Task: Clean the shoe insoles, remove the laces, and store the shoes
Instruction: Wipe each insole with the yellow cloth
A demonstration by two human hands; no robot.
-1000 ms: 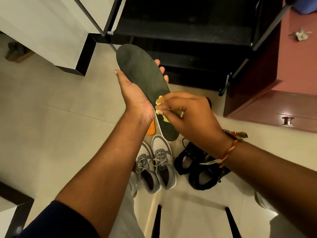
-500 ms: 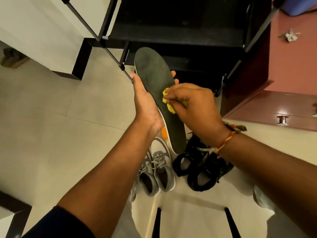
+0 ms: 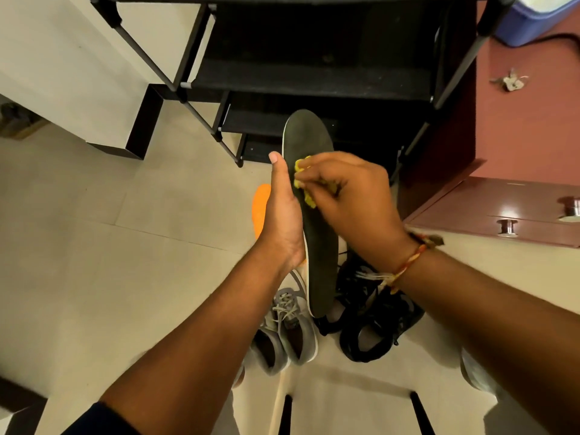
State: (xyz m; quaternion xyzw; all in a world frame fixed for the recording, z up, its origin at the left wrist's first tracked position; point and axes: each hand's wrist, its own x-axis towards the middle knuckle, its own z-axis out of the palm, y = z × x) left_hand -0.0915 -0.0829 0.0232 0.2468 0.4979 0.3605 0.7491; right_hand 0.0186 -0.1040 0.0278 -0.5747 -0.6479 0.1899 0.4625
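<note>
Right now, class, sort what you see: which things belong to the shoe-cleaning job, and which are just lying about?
Job: dark insole in the left hand; yellow cloth pinched in the right hand; grey sneakers; black shoes; shoe rack.
Lying about: keys on the maroon cabinet; blue container.

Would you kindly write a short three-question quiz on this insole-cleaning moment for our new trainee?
1. True or false: the left hand grips the dark insole along its edge.
2. What does the right hand pinch against the insole? A) a brush B) a yellow cloth C) a sponge
3. Fill in: the grey shoes have their ____ threaded in.
Key: 1 true; 2 B; 3 laces.
</note>
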